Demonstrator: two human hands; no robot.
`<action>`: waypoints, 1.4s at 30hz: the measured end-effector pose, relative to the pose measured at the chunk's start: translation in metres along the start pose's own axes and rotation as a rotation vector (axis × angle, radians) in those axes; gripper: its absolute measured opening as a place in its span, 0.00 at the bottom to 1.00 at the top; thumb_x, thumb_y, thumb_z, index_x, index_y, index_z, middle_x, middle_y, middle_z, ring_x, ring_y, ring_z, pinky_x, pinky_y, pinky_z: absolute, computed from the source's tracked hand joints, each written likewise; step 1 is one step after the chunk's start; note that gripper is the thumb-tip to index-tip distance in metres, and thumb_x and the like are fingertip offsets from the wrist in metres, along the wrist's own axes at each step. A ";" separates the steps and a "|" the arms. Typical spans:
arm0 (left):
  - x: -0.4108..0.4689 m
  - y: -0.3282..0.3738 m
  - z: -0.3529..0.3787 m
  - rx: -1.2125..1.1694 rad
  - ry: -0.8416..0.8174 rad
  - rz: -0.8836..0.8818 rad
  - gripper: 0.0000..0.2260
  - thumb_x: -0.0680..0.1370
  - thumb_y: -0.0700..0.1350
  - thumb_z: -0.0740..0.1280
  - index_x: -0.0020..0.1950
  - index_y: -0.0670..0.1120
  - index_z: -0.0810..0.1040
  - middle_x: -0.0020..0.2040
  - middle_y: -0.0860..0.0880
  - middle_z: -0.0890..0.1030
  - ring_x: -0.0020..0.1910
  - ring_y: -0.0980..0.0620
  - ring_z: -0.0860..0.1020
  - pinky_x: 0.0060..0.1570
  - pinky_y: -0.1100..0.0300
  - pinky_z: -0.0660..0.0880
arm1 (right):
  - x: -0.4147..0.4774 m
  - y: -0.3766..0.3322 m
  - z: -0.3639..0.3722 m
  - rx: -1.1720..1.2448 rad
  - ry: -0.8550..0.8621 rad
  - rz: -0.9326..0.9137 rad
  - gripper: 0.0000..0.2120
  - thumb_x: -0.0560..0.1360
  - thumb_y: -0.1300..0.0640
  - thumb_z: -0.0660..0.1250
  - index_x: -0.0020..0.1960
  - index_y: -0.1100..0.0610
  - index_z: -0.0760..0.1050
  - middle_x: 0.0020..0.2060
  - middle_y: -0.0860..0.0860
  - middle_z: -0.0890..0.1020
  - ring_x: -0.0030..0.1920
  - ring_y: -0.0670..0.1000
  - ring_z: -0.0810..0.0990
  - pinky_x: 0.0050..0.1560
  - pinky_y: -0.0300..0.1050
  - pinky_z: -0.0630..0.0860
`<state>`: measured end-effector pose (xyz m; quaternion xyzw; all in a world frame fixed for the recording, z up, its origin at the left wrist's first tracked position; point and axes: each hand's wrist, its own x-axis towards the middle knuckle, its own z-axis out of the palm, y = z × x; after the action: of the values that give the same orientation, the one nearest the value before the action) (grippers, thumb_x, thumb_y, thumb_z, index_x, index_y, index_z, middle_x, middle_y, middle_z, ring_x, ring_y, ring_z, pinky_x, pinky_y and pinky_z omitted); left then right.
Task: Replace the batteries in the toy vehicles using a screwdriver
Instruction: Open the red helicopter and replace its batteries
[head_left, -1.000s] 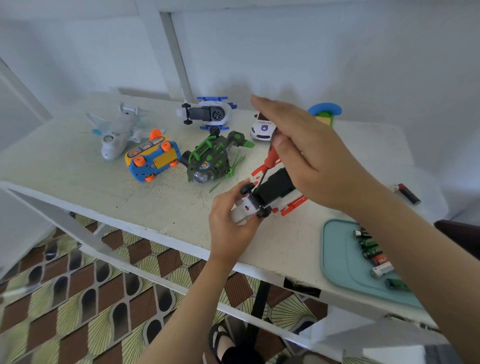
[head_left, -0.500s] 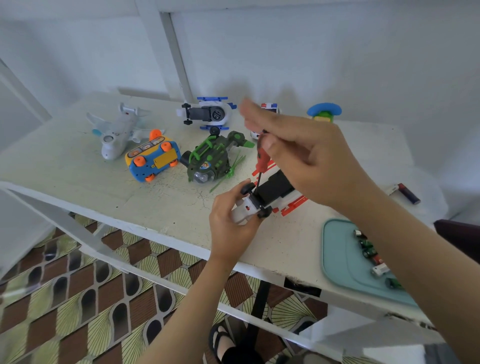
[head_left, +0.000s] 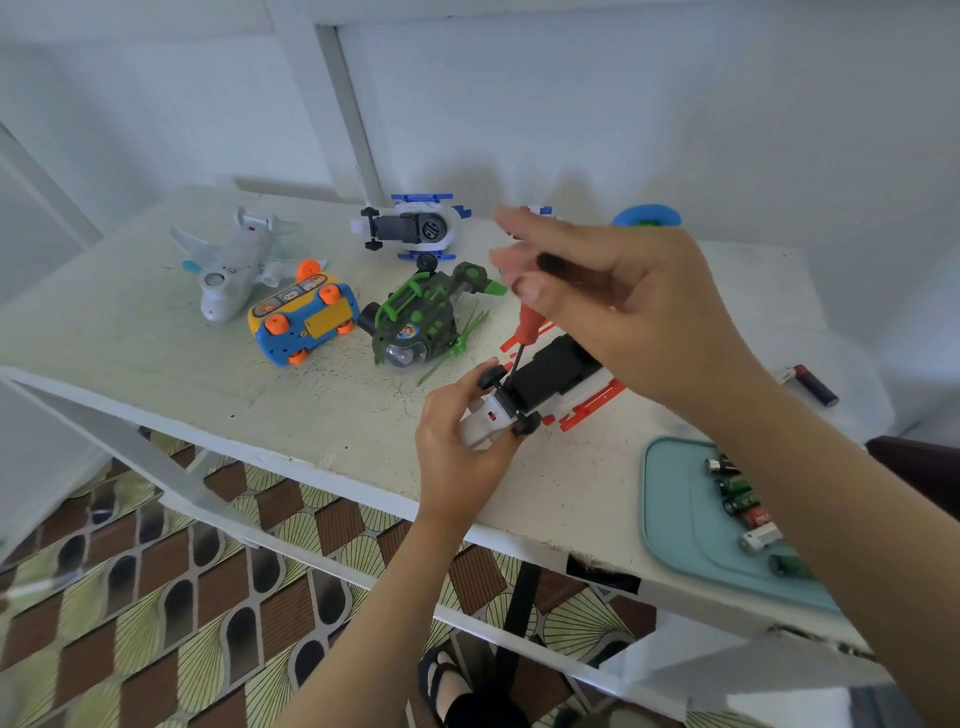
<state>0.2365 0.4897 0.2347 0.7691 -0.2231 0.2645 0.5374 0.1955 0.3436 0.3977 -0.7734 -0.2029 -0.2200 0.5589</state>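
White-and-red plastic toy vehicle (head_left: 550, 374), likely light and brittle: your left hand (head_left: 457, 452) grips its nose, a sound hold. Your right hand (head_left: 634, 312) pinches the red-handled screwdriver (head_left: 527, 325).

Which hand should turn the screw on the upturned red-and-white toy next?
Right. The right hand pinches the screwdriver, its tip down on the upturned red-and-white toy; the left hand grips the toy's nose, steadying it.
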 end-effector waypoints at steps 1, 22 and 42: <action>0.000 0.000 0.000 0.002 0.001 0.000 0.24 0.69 0.51 0.73 0.64 0.53 0.73 0.57 0.72 0.74 0.53 0.67 0.73 0.56 0.69 0.70 | 0.000 0.000 0.001 -0.024 0.056 -0.003 0.17 0.75 0.63 0.69 0.63 0.57 0.77 0.42 0.53 0.84 0.37 0.48 0.83 0.47 0.40 0.80; -0.001 -0.002 0.000 -0.022 0.003 -0.025 0.24 0.69 0.51 0.74 0.63 0.50 0.75 0.56 0.70 0.75 0.53 0.64 0.74 0.56 0.68 0.70 | -0.004 0.012 -0.006 -0.544 0.022 -0.094 0.22 0.77 0.54 0.58 0.69 0.61 0.69 0.51 0.49 0.75 0.49 0.45 0.74 0.53 0.45 0.76; 0.000 -0.003 0.000 0.009 0.014 -0.037 0.25 0.68 0.53 0.73 0.62 0.49 0.74 0.53 0.64 0.75 0.50 0.65 0.73 0.54 0.71 0.69 | -0.044 -0.012 -0.054 -0.899 -0.415 0.414 0.10 0.76 0.50 0.62 0.47 0.54 0.79 0.36 0.49 0.78 0.36 0.48 0.76 0.39 0.48 0.75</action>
<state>0.2387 0.4908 0.2322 0.7736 -0.2037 0.2608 0.5403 0.1465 0.2930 0.3972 -0.9875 -0.0380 -0.0129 0.1527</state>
